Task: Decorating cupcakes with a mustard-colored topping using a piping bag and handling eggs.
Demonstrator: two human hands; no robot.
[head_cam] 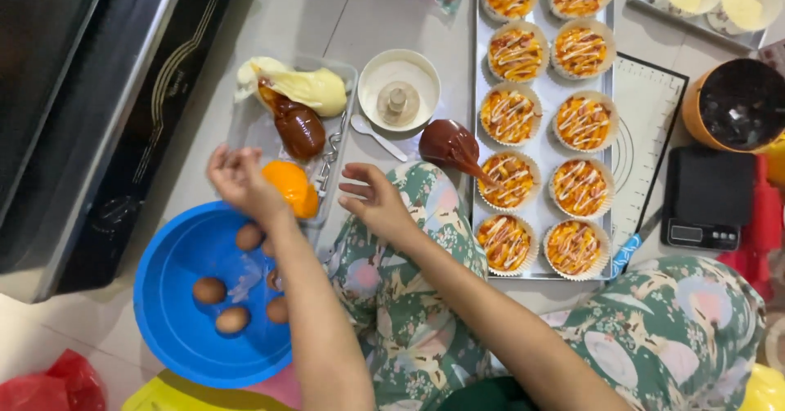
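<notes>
Knees in floral cloth are filling the foreground, both hands working just above them by the clear tray.

Left hand is hovering with fingers pinched loosely, gripping nothing I can make out, right beside the orange piping bag, which is lying in the tray's near end. Right hand is spreading open and empty, a little farther off on the other side. Orange bag is looking plump and glossy, beside a brown bag running away from the person. Blue bowl of eggs is sitting under the left forearm.
</notes>
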